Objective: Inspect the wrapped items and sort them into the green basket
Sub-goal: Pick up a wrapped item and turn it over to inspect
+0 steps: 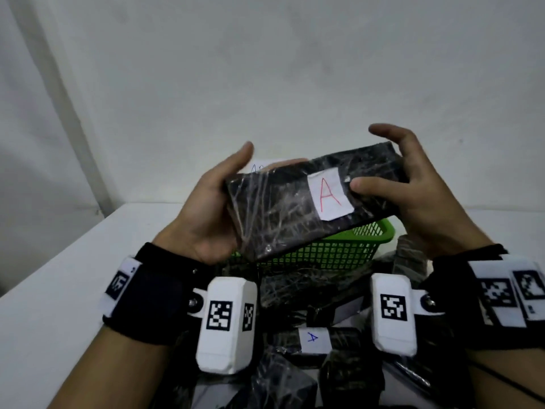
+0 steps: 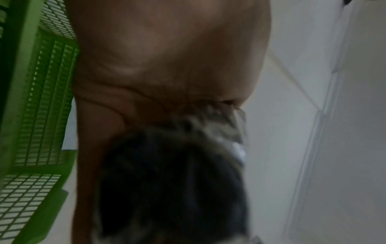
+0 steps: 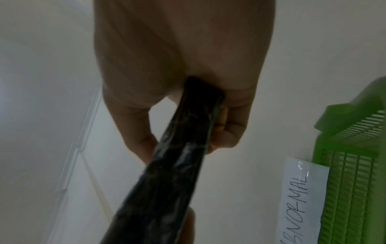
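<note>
A flat black item wrapped in clear film is held up in front of me above the green basket. A white label with a red letter A faces me. My left hand grips its left end, thumb up, fingers behind. My right hand holds the right end, thumb pressed on the front beside the label, fingers curled over the top edge. The left wrist view shows the palm against the blurred wrapped item. In the right wrist view the wrapped item appears edge-on between thumb and fingers.
Several more black wrapped items lie heaped on the white table below my wrists, one with a blue A label. A paper strip reading ABNORMAL lies beside the green basket. A white wall stands behind.
</note>
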{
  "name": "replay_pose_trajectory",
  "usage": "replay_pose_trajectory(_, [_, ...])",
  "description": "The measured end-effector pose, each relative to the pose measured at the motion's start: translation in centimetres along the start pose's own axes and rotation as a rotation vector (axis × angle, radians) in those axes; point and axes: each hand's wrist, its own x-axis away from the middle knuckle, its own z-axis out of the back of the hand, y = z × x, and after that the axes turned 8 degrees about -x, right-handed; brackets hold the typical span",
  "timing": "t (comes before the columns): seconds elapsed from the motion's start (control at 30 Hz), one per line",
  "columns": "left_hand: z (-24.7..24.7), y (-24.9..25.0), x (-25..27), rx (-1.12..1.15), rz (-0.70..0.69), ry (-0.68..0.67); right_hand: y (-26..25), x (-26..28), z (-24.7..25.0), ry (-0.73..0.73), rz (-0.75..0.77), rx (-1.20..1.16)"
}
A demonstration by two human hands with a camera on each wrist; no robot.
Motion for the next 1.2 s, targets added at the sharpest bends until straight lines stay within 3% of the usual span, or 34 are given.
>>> replay_pose_trajectory(0.17, [-1.2,-0.1,0.1,-0.077,-0.036,0.017,0.2,0.1,0.3,0.007,-0.088,0.449])
replay_pose_trajectory(0.33, [-2.3,-0.6,-0.7,-0.242,-0.115,0.156,-0.1,0.2,-1.8,-0.215,-0.034,0.416])
replay_pose_trajectory(0.43, [-2.3,-0.7,-0.8,-0.288,-0.125,0.222,-0.2,0.3,-2.3,-0.416,-0.047,0.403])
replay_pose_trajectory(0.53, [-2.1,-0.5,-0.6,-0.314,-0.117,0.253,-0.7,0.7,-2.3,-0.520,-0.041,0.360])
replay_pose_trajectory(0.67, [-2.4,-0.5,-0.6,-0.327,-0.109,0.251,-0.6,1.1,-2.8,-0.451,-0.048,0.251])
replay_pose_trajectory(0.9, [-2.4,-0.4,-0.5,-0.259,-0.100,0.203,-0.4,1.3,-3.7,-0.437,-0.026,0.317])
replay_pose_trajectory(1.1, [-2.4,-0.2,-0.5,-0.260,-0.188,0.229,0.2,1.2,-5.5,-0.256,0.220,0.456])
replay_pose_trajectory(1.2, [-1.8,-0.3,-0.6,-0.232,-0.186,0.244,0.7,1.2,-5.8,-0.248,0.224,0.428])
